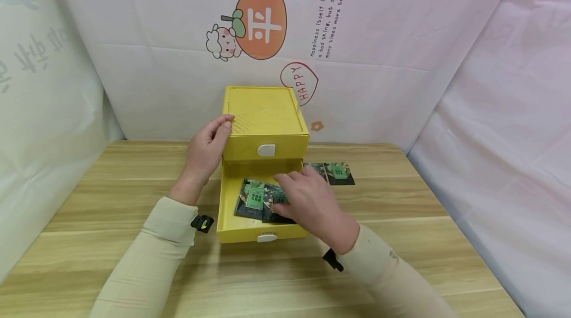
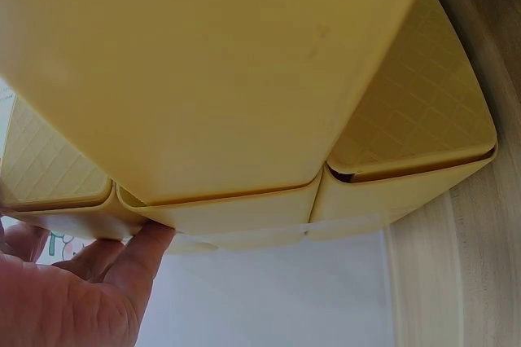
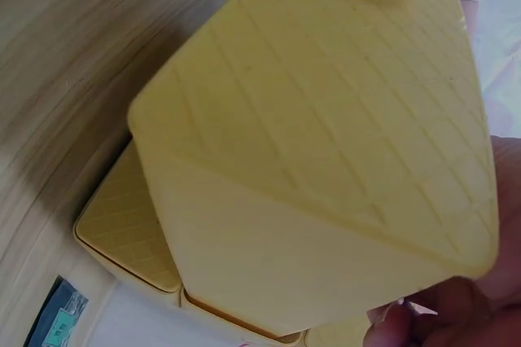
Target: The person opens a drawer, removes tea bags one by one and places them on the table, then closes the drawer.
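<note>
On the table (image 1: 80, 219), the uncurled left hand (image 1: 208, 145) apparently steadied the yellow cabinet (image 1: 267, 110) at 9 o'clock; right hand (image 1: 309, 200) grip was indeterminable.

"HAPPY": red heart (image 1: 300, 83) | "平": orange fruit (image 1: 263, 22) | "Happiness itself is not": white cloth (image 1: 379, 26) | packet labels (image 1: 255, 198): illegible

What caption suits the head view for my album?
Left hand on a yellow box, right hand over packets in its open lower drawer.

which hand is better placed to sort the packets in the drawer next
Likely the right hand: it is over the open drawer, at the packets, while the left hand touches the box higher up.
</note>
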`<action>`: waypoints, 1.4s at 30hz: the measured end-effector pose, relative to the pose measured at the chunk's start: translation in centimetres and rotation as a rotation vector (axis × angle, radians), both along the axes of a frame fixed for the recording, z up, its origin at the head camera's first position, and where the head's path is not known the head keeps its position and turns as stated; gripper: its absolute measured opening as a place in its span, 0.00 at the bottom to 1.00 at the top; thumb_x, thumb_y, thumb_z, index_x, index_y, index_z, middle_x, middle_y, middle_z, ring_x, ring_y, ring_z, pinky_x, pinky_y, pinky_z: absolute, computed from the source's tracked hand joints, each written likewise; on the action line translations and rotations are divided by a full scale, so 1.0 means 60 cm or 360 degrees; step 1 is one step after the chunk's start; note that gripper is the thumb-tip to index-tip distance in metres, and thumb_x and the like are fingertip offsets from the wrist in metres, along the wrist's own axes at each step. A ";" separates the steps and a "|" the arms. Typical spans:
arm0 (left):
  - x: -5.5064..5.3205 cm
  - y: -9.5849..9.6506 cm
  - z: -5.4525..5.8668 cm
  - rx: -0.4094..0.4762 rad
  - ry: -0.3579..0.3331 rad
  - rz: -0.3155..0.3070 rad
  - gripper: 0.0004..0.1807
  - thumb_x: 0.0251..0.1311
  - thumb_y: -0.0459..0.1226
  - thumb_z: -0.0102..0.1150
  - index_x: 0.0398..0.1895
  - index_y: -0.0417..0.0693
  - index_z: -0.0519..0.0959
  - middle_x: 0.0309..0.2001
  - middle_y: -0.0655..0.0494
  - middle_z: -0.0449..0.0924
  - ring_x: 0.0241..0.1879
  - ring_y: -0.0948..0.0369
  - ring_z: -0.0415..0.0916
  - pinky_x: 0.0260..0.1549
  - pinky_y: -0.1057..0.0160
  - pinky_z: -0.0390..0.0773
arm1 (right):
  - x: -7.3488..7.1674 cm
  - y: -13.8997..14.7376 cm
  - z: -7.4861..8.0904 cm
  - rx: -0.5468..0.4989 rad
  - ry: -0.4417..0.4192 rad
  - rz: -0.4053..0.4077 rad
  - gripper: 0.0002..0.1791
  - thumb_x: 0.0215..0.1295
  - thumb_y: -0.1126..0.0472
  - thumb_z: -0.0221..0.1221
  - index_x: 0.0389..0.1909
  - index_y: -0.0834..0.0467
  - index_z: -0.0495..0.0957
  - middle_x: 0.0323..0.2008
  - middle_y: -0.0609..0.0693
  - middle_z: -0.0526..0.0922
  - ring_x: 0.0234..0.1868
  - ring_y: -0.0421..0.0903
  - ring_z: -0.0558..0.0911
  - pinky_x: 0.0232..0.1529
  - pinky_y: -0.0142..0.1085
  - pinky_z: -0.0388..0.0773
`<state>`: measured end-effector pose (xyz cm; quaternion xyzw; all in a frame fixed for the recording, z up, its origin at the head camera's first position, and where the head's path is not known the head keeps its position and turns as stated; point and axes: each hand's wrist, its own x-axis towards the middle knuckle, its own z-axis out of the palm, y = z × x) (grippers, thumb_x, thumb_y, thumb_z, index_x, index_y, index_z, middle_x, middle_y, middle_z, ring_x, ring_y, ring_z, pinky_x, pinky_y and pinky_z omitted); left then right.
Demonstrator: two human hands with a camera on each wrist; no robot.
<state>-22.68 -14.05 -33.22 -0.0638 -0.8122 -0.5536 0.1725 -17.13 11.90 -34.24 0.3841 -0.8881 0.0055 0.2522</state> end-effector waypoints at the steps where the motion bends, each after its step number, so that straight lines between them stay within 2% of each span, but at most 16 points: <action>1: 0.000 0.000 0.000 0.0001 0.0001 0.0001 0.28 0.80 0.59 0.42 0.72 0.59 0.76 0.68 0.54 0.77 0.56 0.55 0.73 0.53 0.52 0.72 | -0.002 -0.001 0.000 0.0034 -0.0010 -0.0010 0.36 0.48 0.37 0.79 0.53 0.56 0.85 0.35 0.46 0.90 0.34 0.44 0.83 0.40 0.39 0.71; 7: -0.001 0.000 -0.002 0.0004 0.0008 -0.0005 0.28 0.79 0.59 0.43 0.71 0.58 0.77 0.65 0.53 0.79 0.50 0.55 0.72 0.49 0.54 0.71 | -0.010 -0.002 0.000 0.0233 -0.0034 -0.0052 0.37 0.45 0.31 0.78 0.49 0.51 0.84 0.33 0.42 0.89 0.32 0.40 0.79 0.42 0.39 0.67; 10: -0.001 0.000 -0.001 0.0002 0.0013 -0.0010 0.28 0.80 0.58 0.43 0.71 0.58 0.77 0.65 0.53 0.79 0.49 0.55 0.71 0.48 0.54 0.70 | -0.015 -0.002 0.000 0.0281 -0.0017 -0.0055 0.36 0.45 0.29 0.77 0.46 0.50 0.82 0.32 0.42 0.88 0.32 0.41 0.78 0.43 0.40 0.65; 14: 0.000 0.000 0.000 0.0002 0.0018 -0.0018 0.27 0.80 0.57 0.43 0.72 0.58 0.77 0.66 0.52 0.78 0.50 0.55 0.72 0.50 0.54 0.70 | -0.020 -0.004 0.000 0.0320 -0.0030 -0.0074 0.36 0.44 0.29 0.77 0.43 0.50 0.80 0.29 0.42 0.87 0.33 0.41 0.79 0.44 0.40 0.65; 21: 0.000 -0.001 0.000 0.0002 0.0015 -0.0016 0.27 0.80 0.57 0.43 0.72 0.58 0.77 0.66 0.52 0.78 0.52 0.54 0.73 0.51 0.53 0.71 | -0.027 -0.008 -0.004 0.0398 -0.0130 -0.0163 0.36 0.43 0.27 0.77 0.40 0.51 0.79 0.27 0.43 0.86 0.35 0.42 0.80 0.45 0.41 0.65; 29: 0.000 -0.001 0.000 0.0005 0.0016 -0.0026 0.27 0.80 0.57 0.43 0.72 0.58 0.76 0.65 0.52 0.79 0.50 0.54 0.71 0.50 0.53 0.70 | -0.029 -0.013 -0.004 0.0472 -0.0248 -0.0272 0.36 0.43 0.26 0.76 0.38 0.50 0.80 0.28 0.43 0.86 0.36 0.43 0.77 0.40 0.40 0.63; 42: 0.001 -0.001 -0.001 -0.0006 0.0019 -0.0015 0.28 0.80 0.58 0.43 0.72 0.58 0.76 0.62 0.52 0.80 0.45 0.54 0.70 0.46 0.54 0.69 | -0.029 -0.015 -0.003 0.0526 -0.0215 -0.0281 0.36 0.42 0.25 0.75 0.34 0.51 0.79 0.20 0.43 0.78 0.29 0.42 0.72 0.38 0.40 0.61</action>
